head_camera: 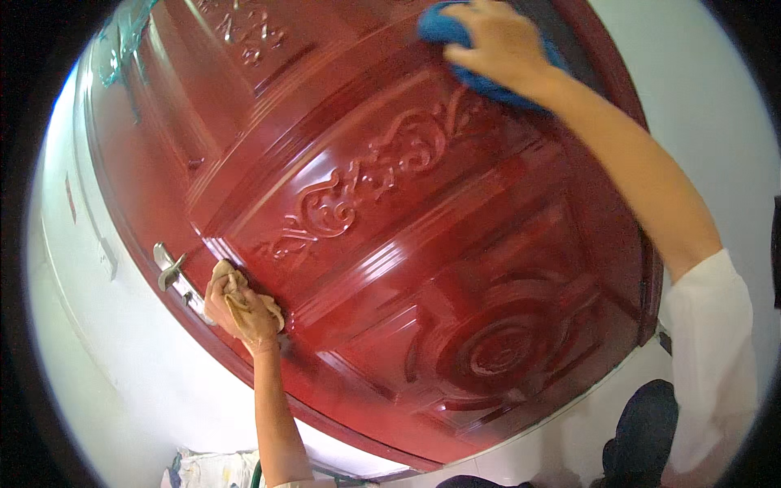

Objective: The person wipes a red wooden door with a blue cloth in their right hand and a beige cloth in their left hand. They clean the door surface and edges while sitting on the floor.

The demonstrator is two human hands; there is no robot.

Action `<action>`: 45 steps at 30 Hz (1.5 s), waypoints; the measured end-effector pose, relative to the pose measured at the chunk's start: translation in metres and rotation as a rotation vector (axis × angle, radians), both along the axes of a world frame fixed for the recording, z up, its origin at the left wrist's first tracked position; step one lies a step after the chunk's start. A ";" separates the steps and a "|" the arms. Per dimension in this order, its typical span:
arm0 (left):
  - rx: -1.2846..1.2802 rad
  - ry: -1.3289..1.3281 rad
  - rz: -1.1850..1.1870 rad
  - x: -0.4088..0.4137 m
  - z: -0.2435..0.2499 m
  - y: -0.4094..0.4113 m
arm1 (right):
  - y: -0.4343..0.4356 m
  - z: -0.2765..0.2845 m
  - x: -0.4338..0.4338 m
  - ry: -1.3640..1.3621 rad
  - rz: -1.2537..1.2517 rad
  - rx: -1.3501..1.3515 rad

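Note:
A dark red carved door [366, 268] with raised scrollwork fills most of the view. At its handle side, my left hand [244, 311] grips a crumpled tan cloth [235, 287], close beside the metal door handle [174, 271]. Far up the door, near its opposite edge, my right hand [500, 43] presses on a blue cloth [442, 27], and its fingers are spread over the fabric. Part of the blue cloth lies hidden beneath that hand and wrist.
Torn greenish plastic film [122, 43] clings to the door's upper left. White walls [701, 116] flank the dark red frame. Pale floor tiles [518, 457] run below the door, near my dark-clad legs [647, 427]. Light fabric [213, 470] lies at the bottom left.

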State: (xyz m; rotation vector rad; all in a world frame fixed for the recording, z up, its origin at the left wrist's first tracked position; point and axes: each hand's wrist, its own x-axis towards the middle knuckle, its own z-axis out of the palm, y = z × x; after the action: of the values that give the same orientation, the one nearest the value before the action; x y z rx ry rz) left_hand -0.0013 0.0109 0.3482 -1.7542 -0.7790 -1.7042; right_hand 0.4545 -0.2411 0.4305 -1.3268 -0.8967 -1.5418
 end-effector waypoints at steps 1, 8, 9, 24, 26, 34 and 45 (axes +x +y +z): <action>0.019 -0.003 0.012 -0.002 -0.001 -0.001 | -0.007 -0.009 0.013 0.071 -0.043 -0.022; 0.062 -0.028 -0.013 0.005 0.003 0.000 | -0.036 -0.008 0.048 0.392 -0.033 -0.094; 0.137 -0.023 -0.043 0.012 -0.003 0.008 | -0.024 -0.008 0.035 0.357 -0.044 -0.111; 0.376 -0.062 -0.053 0.003 -0.014 0.020 | 0.162 -0.002 -0.314 -0.367 0.280 -0.260; 0.385 0.029 -0.030 0.001 -0.020 0.024 | 0.183 -0.005 -0.336 -0.393 0.319 -0.247; 0.086 0.055 -0.050 -0.012 -0.018 0.022 | 0.173 -0.010 -0.300 -0.468 0.313 -0.204; 0.083 0.096 0.040 -0.027 -0.021 0.016 | 0.068 0.000 -0.125 -0.333 0.142 -0.110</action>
State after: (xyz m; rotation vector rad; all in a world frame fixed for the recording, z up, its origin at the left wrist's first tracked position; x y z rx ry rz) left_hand -0.0279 0.0265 0.3268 -1.7385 -0.6873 -1.5904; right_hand 0.3293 -0.1731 0.4304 -1.0708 -1.2718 -1.6468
